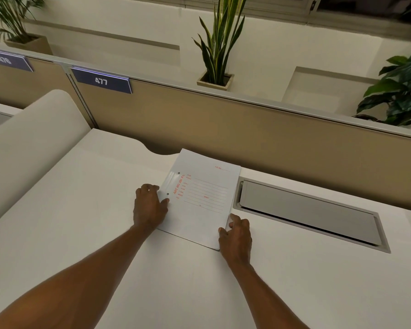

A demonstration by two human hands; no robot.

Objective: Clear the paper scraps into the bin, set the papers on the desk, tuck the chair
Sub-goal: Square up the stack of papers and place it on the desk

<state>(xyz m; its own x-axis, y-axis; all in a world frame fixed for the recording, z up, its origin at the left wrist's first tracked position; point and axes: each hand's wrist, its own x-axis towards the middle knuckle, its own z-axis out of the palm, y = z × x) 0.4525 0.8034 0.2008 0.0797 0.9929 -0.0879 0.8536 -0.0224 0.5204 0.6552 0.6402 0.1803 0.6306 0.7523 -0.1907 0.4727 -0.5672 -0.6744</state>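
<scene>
A white stack of papers (201,198) with red printed lines lies flat on the white desk (81,210), near the back partition. My left hand (148,206) rests against the stack's left edge, fingers touching the cover. My right hand (236,236) presses on the near right corner of the stack, fingers curled on its edge. No paper scraps, bin or chair appear in view.
A grey cable flap (306,210) is set into the desk just right of the papers. A tan partition (247,129) with a blue label 477 (101,80) runs behind. A curved white divider (29,143) stands at left. Potted plants (217,43) sit beyond.
</scene>
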